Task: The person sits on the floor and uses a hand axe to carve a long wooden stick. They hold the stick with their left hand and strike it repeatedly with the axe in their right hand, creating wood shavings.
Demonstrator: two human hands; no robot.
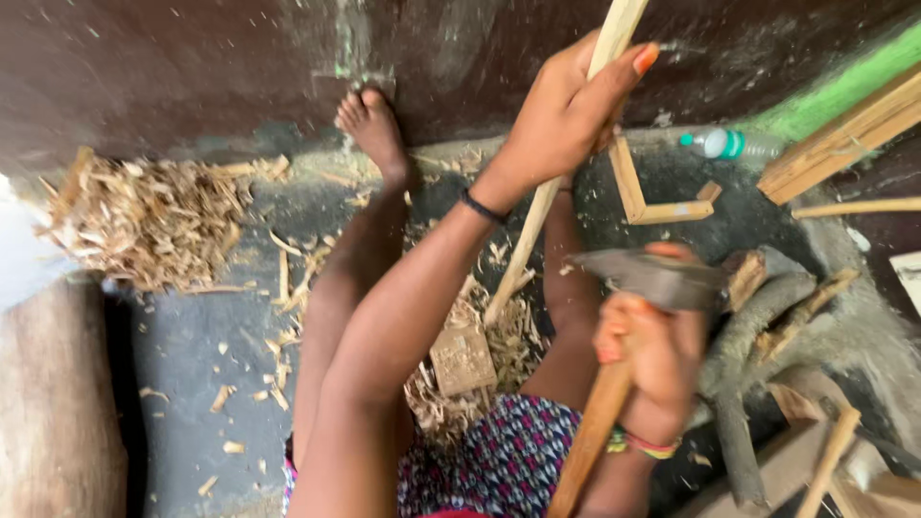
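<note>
Two hands shaping a wooden stick with a hatchet

The left hand (566, 110) grips the slanted wooden stick (523, 251), its lower end below on a small block (462, 359); the right hand (650, 360), beside it, clasps the hatchet (652, 276).

The left hand (566, 110) grips a wooden stick (537, 216) standing on a wood block (462, 360) — the right hand (652, 360) clasps a hatchet (648, 278).

A single view, worn on the head, looks steeply down and close over the person's own arms and lap. The left hand (566, 110) sits high in frame, the right hand (652, 360) lower right; beyond them the floor (192, 336) meets a dark wall (192, 67).
</note>
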